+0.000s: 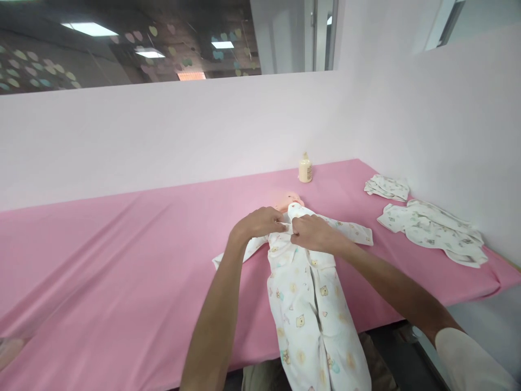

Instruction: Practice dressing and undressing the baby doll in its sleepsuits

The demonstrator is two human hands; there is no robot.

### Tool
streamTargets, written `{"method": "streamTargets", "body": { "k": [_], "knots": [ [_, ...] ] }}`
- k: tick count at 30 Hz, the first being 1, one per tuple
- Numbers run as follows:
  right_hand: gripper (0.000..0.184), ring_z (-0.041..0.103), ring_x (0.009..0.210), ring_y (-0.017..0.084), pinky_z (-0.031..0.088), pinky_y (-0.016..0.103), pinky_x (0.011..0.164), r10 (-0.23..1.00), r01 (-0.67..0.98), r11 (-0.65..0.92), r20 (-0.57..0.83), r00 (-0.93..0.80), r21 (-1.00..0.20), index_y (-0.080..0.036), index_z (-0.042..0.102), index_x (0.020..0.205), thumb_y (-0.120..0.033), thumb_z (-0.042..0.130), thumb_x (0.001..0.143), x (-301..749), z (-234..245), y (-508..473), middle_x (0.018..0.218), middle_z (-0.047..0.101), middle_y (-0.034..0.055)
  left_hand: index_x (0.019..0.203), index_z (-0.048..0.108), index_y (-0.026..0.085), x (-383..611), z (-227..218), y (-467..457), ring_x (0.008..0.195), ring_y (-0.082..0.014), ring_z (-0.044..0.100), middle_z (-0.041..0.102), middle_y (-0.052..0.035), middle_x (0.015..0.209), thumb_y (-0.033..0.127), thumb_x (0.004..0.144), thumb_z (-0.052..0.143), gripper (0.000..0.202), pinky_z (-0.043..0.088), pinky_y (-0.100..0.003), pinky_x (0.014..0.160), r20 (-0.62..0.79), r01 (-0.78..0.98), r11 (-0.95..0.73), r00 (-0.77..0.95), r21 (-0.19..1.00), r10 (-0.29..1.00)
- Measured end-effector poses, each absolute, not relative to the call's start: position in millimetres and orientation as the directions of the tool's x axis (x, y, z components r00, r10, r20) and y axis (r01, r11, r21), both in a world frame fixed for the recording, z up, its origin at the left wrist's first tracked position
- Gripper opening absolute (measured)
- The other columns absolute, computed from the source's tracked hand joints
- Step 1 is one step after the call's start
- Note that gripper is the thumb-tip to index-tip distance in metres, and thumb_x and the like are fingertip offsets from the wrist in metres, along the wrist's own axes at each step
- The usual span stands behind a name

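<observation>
A white baby romper (301, 304) with a print of small bears lies lengthwise in front of me, its sleeves spread to both sides. Its lower end hangs over the near table edge, and an opening runs down its front. My left hand (262, 221) pinches the cloth at the upper chest, by the neckline. Close beside it, my right hand (313, 232) is closed on the other side of the same front. A rounded peach-coloured thing (291, 199) shows just beyond the collar; my hands and the cloth partly hide it.
The table has a creased pink cover (142, 282). A cream pump bottle (305, 168) stands near the back wall. At the right lie a small folded printed garment (386, 187) and a larger printed garment (435, 231). A window is above the white wall (163, 136).
</observation>
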State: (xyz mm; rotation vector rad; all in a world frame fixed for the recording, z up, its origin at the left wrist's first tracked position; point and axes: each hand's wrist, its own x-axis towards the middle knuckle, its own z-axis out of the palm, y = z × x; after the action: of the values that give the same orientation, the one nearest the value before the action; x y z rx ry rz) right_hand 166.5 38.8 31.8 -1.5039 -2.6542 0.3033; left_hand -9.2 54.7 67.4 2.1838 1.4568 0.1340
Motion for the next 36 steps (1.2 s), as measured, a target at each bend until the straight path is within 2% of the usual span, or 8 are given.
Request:
{"method": "streamTargets", "body": {
  "k": [4, 9, 12, 15, 19, 24, 30, 36],
  "knots": [
    [0.007, 0.051, 0.061, 0.014, 0.024, 0.028, 0.052, 0.839, 0.828, 0.532, -0.021, -0.544, -0.178, -0.018, 0.051, 0.072, -0.019, 0.049, 0.079, 174.5, 34.3, 36.2, 0.069, 0.056, 0.0028, 0.058, 0.045, 0.018, -9.6, 57.9, 43.0, 0.056, -0.0136, 0.039, 0.040, 0.0014, 0.056, 0.040, 0.079, 0.053, 0.031, 0.026, -0.030, 0.059, -0.175, 0.898, -0.289, 0.360, 0.333, 0.916],
    [0.014, 0.058, 0.069, 0.018, 0.030, 0.028, 0.056, 0.853, 0.853, 0.521, -0.006, -0.522, -0.039, -0.015, 0.058, 0.080, -0.011, 0.044, 0.084, 167.5, 36.4, 24.8, 0.080, 0.063, 0.0091, 0.107, 0.063, 0.028, -3.9, 41.0, 21.9, 0.092, -0.0256, 0.050, 0.059, -0.0016, 0.070, 0.045, 0.090, 0.044, 0.031, 0.030, -0.043, 0.089, -0.005, 0.917, -0.334, 0.343, 0.220, 0.939],
    [0.015, 0.060, 0.073, 0.020, 0.034, 0.029, 0.059, 0.847, 0.848, 0.530, 0.043, -0.529, -0.011, -0.014, 0.059, 0.084, -0.012, 0.044, 0.087, 165.1, 32.3, 25.0, 0.085, 0.065, 0.0118, 0.104, 0.066, 0.027, 1.8, 29.3, 14.3, 0.108, -0.0290, 0.045, 0.061, -0.0053, 0.085, 0.040, 0.092, 0.045, 0.028, 0.026, -0.050, 0.097, 0.122, 0.902, -0.387, 0.370, 0.190, 0.921],
    [0.011, 0.057, 0.070, 0.019, 0.031, 0.029, 0.058, 0.862, 0.855, 0.506, 0.096, -0.498, -0.109, -0.016, 0.055, 0.076, -0.016, 0.048, 0.085, 169.9, 26.7, 32.0, 0.080, 0.063, 0.0088, 0.095, 0.066, 0.023, 6.2, 18.1, 14.2, 0.114, -0.0277, 0.042, 0.061, -0.0064, 0.099, 0.033, 0.091, 0.047, 0.022, 0.025, -0.049, 0.101, 0.201, 0.861, -0.428, 0.384, 0.276, 0.901],
    [0.015, 0.045, 0.059, 0.012, 0.027, 0.026, 0.053, 0.881, 0.749, 0.441, 0.081, -0.466, -0.494, -0.019, 0.044, 0.063, -0.020, 0.050, 0.077, 184.7, 21.9, 42.6, 0.063, 0.051, -0.0013, 0.089, 0.063, 0.022, 9.7, 7.8, 17.5, 0.109, -0.0245, 0.046, 0.065, -0.0041, 0.097, 0.031, 0.091, 0.045, 0.020, 0.028, -0.045, 0.100, 0.221, 0.806, -0.413, 0.351, 0.423, 0.910],
    [0.010, 0.038, 0.053, 0.010, 0.027, 0.024, 0.049, 0.839, 0.498, 0.324, 0.002, -0.543, -0.804, -0.020, 0.054, 0.076, -0.026, 0.047, 0.079, 201.8, 12.3, 51.4, 0.062, 0.043, -0.0057, 0.086, 0.061, 0.022, 10.6, 2.5, 15.8, 0.102, -0.0221, 0.048, 0.063, -0.0023, 0.090, 0.031, 0.091, 0.046, 0.018, 0.032, -0.042, 0.098, 0.279, 0.754, -0.427, 0.326, 0.499, 0.903],
    [0.015, 0.041, 0.059, 0.010, 0.032, 0.024, 0.056, 0.785, 0.419, 0.445, 0.120, -0.607, -0.792, -0.018, 0.057, 0.078, -0.028, 0.047, 0.084, 205.0, 3.7, 53.2, 0.065, 0.047, -0.0046, 0.084, 0.061, 0.020, 9.1, 0.7, 15.3, 0.100, -0.0218, 0.049, 0.060, -0.0051, 0.093, 0.037, 0.091, 0.046, 0.023, 0.043, -0.033, 0.083, 0.241, 0.641, -0.369, 0.282, 0.673, 0.929],
    [0.013, 0.043, 0.060, 0.011, 0.030, 0.025, 0.058, 0.837, 0.524, 0.481, 0.192, -0.512, -0.703, -0.019, 0.053, 0.074, -0.025, 0.046, 0.084, 196.3, 3.3, 43.0, 0.063, 0.050, -0.0041, 0.090, 0.063, 0.021, 5.9, 7.7, 11.8, 0.102, -0.0225, 0.052, 0.061, -0.0069, 0.097, 0.044, 0.090, 0.047, 0.028, 0.046, -0.032, 0.081, 0.182, 0.573, -0.343, 0.320, 0.744, 0.930]
  ]
}}
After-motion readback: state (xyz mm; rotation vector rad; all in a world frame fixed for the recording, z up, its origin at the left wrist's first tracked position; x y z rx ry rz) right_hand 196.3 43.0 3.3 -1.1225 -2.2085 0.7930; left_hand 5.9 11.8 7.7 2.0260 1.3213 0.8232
